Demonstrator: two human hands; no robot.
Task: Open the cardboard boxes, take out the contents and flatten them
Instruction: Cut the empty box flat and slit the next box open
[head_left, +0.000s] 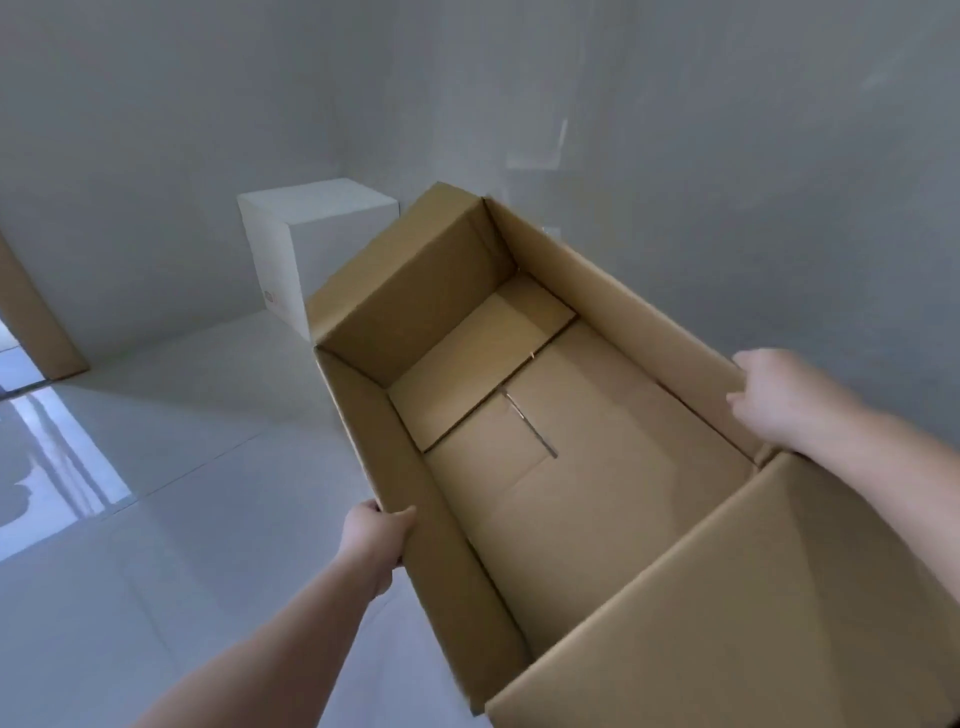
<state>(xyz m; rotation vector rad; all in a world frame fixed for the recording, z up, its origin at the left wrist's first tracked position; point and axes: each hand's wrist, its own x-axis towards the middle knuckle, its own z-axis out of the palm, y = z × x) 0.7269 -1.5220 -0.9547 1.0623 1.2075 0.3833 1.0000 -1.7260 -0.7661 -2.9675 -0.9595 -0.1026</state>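
Both hands clamp one open, empty cardboard box (561, 467) between them: left hand (376, 540) grips its left wall rim, right hand (774, 400) grips its right wall rim. White box (317, 249) stands on the floor (156, 519) just beyond the far end, against the wall (675, 130).

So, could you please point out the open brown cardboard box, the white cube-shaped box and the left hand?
Open brown cardboard box (587, 467): head view, on its inner bottom panel.
White cube-shaped box (332, 249): head view, on its front face.
Left hand (376, 535): head view, on its back, gripping the box's left wall.
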